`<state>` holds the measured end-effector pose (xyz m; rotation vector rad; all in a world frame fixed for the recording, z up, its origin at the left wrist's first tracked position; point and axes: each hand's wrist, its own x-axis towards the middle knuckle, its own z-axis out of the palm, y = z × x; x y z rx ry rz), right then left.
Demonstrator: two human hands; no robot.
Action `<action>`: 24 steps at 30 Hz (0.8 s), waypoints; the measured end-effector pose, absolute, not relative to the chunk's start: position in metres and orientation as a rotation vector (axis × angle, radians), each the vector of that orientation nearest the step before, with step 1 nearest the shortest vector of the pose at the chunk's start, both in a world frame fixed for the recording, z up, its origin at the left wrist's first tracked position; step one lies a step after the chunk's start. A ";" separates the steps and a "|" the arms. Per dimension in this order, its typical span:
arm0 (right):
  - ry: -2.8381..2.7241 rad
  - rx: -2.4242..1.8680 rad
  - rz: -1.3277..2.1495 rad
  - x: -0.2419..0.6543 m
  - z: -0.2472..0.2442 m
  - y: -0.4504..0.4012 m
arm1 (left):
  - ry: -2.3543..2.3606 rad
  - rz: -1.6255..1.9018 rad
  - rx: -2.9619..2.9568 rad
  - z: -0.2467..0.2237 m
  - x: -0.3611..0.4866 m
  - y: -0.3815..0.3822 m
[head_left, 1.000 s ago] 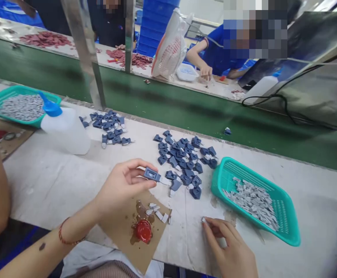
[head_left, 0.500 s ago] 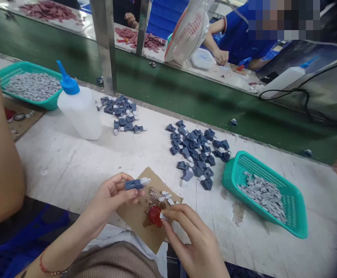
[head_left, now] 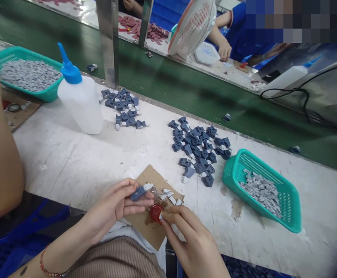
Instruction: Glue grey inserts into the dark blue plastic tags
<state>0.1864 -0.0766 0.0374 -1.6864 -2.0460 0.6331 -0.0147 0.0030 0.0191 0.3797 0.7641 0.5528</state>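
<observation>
A dark blue part with a pale tip lies along the fingers of my left hand, pinched near its rear end. My right hand pinches a small pale piece between thumb and forefinger, at the right edge of a round red thing. Beneath is a brown cardboard sheet with wet brown stains. Several loose pale pieces rest on the cardboard's upper right part.
Dark blue parts are heaped beyond the cardboard, with a smaller group further left. A green basket of grey pieces stands right. A white bottle and another green basket are left, beside a person's arm.
My left hand has turned, tilting the blue part's pale tip upward, and its lower fingers have spread. My right hand still holds the pale piece at the red thing. The view has shifted slightly.
</observation>
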 end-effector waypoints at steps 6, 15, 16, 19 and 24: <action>-2.071 -1.674 0.613 0.187 0.037 -0.078 | 0.768 0.584 0.353 0.013 -0.011 0.002; -2.082 -1.691 0.625 0.188 0.042 -0.076 | 0.875 0.594 0.414 0.012 -0.010 -0.001; -2.079 -1.697 0.617 0.188 0.041 -0.077 | 0.857 0.600 0.408 0.012 -0.010 -0.001; -2.081 -1.698 0.585 0.189 0.040 -0.078 | 0.852 0.596 0.369 0.013 -0.010 -0.002; -2.081 -1.708 0.579 0.191 0.041 -0.078 | 0.823 0.560 0.360 0.014 -0.009 0.000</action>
